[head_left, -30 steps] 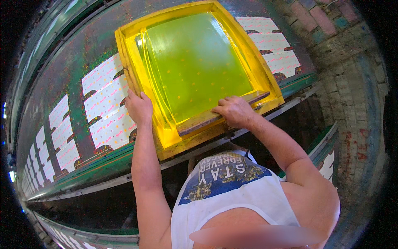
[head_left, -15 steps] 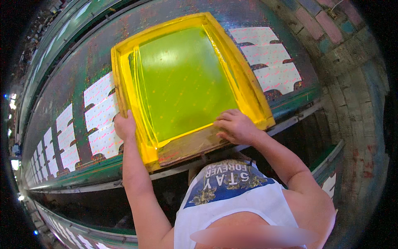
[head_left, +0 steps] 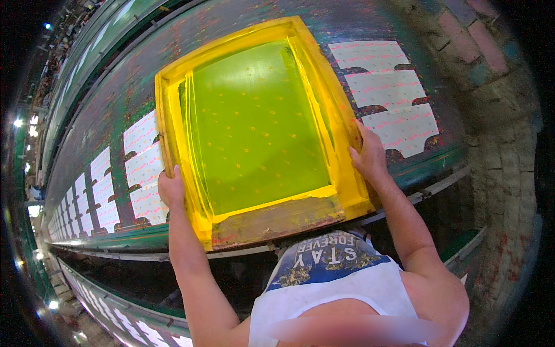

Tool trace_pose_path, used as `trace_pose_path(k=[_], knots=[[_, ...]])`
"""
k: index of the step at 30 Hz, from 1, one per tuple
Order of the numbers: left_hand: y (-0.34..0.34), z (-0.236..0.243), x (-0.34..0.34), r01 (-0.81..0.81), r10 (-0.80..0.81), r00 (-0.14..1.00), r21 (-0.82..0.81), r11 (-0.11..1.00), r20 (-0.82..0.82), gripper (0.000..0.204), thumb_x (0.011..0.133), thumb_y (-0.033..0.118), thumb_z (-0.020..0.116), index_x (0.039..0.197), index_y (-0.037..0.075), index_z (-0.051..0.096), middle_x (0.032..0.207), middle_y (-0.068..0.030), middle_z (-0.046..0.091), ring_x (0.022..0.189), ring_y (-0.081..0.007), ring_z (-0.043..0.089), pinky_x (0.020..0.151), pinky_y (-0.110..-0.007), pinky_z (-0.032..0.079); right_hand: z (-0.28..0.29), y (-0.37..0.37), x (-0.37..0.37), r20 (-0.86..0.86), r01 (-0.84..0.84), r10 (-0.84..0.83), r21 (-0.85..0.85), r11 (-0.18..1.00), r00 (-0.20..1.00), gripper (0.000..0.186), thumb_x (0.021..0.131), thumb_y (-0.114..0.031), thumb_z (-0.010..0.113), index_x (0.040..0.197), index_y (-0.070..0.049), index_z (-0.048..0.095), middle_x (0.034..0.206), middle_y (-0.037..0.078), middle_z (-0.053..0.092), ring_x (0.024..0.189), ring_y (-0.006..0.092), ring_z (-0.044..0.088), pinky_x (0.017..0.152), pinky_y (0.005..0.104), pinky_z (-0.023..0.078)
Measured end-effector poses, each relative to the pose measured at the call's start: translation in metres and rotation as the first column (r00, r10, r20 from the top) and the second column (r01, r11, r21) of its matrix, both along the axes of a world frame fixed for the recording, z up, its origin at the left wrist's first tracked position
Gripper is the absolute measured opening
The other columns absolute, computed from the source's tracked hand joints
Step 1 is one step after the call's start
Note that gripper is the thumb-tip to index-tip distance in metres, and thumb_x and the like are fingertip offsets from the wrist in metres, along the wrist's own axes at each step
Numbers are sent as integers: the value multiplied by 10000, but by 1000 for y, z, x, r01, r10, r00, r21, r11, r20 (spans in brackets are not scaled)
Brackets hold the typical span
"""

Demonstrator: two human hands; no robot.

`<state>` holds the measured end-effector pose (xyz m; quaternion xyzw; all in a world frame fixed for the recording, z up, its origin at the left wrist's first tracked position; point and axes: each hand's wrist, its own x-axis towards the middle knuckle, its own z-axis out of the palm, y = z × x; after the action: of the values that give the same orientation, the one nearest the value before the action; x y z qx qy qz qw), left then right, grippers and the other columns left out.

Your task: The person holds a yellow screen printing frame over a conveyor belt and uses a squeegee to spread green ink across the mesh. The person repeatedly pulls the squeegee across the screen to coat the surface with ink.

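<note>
A screen printing frame (head_left: 352,173) with yellow edges and a green mesh (head_left: 260,133) tilts in front of me over a long dark table. Small orange marks dot the mesh. At the frame's left side my left hand (head_left: 171,188) is closed round the edge, its thumb on top. My right hand (head_left: 369,151) grips the opposite edge, its fingers partly hidden behind the rim. A bare brownish strip (head_left: 277,221) runs along the near end of the frame, close to my shirt.
White printed sheets (head_left: 393,92) lie on the table right of the frame, and further rows of sheets (head_left: 144,170) stretch away to the left. A metal rail (head_left: 425,194) follows the table's near edge. Another table with white sheets (head_left: 124,321) stands at lower left. Brick floor (head_left: 497,173) lies at right.
My right hand has moved from the near end of the frame to its right side and taken hold there. My left hand keeps its grip on the left edge.
</note>
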<state>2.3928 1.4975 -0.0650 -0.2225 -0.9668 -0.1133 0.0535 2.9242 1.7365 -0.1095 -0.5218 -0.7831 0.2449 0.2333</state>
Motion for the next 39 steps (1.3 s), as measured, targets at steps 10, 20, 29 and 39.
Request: trace_pose_path(k=[10,20,29,39], knots=[[-12,-10,-15,109,-127,986,166,980,106,438,924,322,842,1196,-15,776,1161,-224,773,1080,-416,743,958,-503,569,-8,21,-25,75,60,-61,13,998,995,841,829,-17,822,1609,-85,515,1373,184,697,1298,416,639,1118,515,523],[-18,-9,-36,105,-187,946,291,951,267,350,877,181,870,1133,-48,805,990,-153,824,849,-261,757,819,-413,585,18,28,-14,-33,28,-25,108,994,999,665,811,-27,764,1459,-131,654,1238,156,736,1202,397,691,1030,504,565],[4,-7,-44,70,-235,897,406,911,374,288,901,97,829,1145,-55,812,1000,-116,824,850,-217,747,806,-379,588,26,40,-3,-6,103,-103,62,993,995,660,804,-3,766,1448,-109,666,1269,178,732,1220,395,692,1025,480,577],[-6,-37,-32,173,-327,903,460,871,279,304,882,90,848,1140,-65,809,1023,-127,829,872,-228,765,824,-374,596,-3,27,-10,-41,218,-214,120,969,976,684,800,45,730,1462,-119,676,1396,179,722,1312,383,687,1125,456,550]])
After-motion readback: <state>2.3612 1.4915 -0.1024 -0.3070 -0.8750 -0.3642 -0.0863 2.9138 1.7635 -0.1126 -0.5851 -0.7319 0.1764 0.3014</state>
